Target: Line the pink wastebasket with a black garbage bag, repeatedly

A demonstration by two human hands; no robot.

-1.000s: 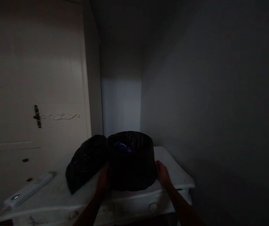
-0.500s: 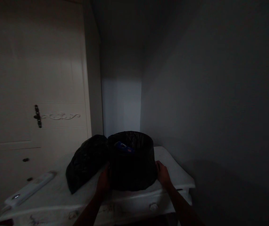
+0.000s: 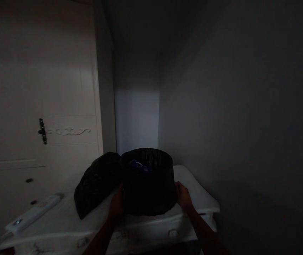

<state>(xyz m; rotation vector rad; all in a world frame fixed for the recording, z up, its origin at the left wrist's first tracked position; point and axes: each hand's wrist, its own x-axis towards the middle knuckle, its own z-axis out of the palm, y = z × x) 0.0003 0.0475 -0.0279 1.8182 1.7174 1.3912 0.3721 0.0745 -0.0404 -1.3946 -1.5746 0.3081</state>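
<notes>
A trash can (image 3: pixel 148 194) lined with a black bag stands upright on a white dresser top (image 3: pixel 194 191). Inside it lies a blue packet (image 3: pixel 140 165), only partly showing above the near rim. My left hand (image 3: pixel 116 203) presses against the can's left side, with its fingertips hidden in the dark. On the opposite side, my right hand (image 3: pixel 183 195) grips the can low down, fingers curled against the wall. Left of the can, touching or nearly touching it, rests a black plastic bag (image 3: pixel 98 182), bulging upward.
A white power strip (image 3: pixel 33 214) with a cord lies at the dresser's left end. Behind on the left stands a white wardrobe (image 3: pixel 69 88) with a dark handle (image 3: pixel 42 131). A grey wall (image 3: pixel 233 106) borders the right side. The room is very dim.
</notes>
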